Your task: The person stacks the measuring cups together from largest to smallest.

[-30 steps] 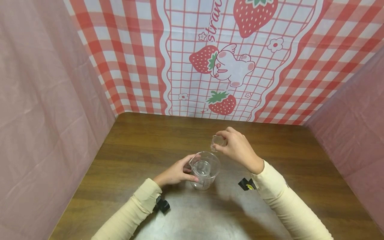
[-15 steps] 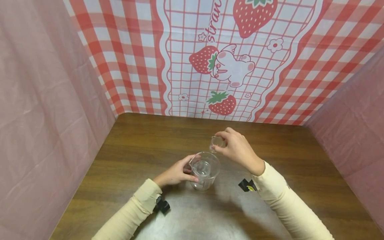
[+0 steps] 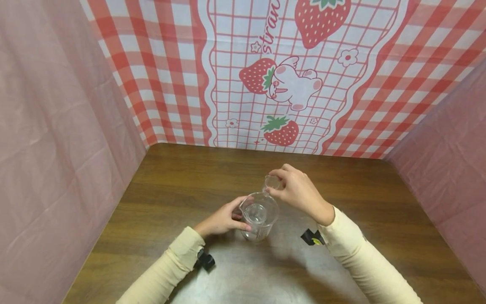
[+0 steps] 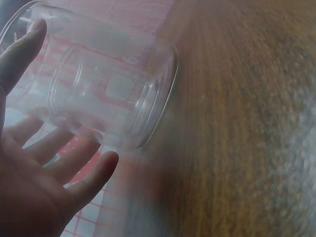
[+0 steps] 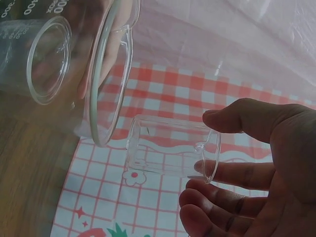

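Note:
A large clear glass beaker (image 3: 268, 219) with white markings stands upright on the table. My left hand (image 3: 224, 217) holds it from the left, thumb on the near side and fingers on the far side. Inside it sits a medium beaker (image 5: 49, 64). My right hand (image 3: 301, 192) pinches a small clear beaker (image 3: 271, 182) near its rim, between thumb and fingertips. In the right wrist view, the small beaker (image 5: 165, 145) is raised above the level of the large beaker's rim, just outside its mouth, with a narrow gap between them. Nothing shows inside the small beaker.
The brown wooden table (image 3: 182, 177) reflects light along its front. A red-and-white checked strawberry cloth (image 3: 174, 84) hangs behind it, with pink curtains (image 3: 57, 147) at both sides. Black wrist mounts (image 3: 205, 259) are strapped under the cream sleeves.
My right hand has shifted slightly left and toward me, bringing the small beaker closer to the large beaker's far rim. The left hand and large beaker have stayed in place.

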Demonstrator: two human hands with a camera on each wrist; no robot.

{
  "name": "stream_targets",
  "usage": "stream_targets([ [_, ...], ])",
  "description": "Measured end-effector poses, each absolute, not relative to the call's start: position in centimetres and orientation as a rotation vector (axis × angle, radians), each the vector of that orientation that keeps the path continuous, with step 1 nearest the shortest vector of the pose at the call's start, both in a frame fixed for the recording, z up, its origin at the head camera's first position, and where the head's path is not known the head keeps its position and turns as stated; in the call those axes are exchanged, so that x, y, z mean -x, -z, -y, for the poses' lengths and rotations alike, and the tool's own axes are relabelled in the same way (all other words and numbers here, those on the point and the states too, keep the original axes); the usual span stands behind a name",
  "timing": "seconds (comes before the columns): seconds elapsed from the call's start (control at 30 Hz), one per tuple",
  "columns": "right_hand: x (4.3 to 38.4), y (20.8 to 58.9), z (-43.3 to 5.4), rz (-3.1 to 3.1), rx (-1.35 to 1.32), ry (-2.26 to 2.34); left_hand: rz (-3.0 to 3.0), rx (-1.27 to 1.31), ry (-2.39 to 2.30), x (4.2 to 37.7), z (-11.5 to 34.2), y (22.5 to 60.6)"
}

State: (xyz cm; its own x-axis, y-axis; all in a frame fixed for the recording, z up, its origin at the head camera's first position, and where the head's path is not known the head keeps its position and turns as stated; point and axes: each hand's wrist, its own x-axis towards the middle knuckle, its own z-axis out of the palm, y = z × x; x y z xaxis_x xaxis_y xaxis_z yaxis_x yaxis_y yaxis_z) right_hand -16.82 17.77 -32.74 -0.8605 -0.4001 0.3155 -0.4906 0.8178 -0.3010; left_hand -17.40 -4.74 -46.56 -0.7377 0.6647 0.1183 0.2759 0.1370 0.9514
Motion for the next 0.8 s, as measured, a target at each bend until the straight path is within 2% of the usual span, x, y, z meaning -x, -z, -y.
stream_targets([
  [0.8, 16.35, 33.14, -17.17, 2.754, -0.778, -0.543, -2.091, -0.893, -1.628, 17.47, 4.68, 46.73],
])
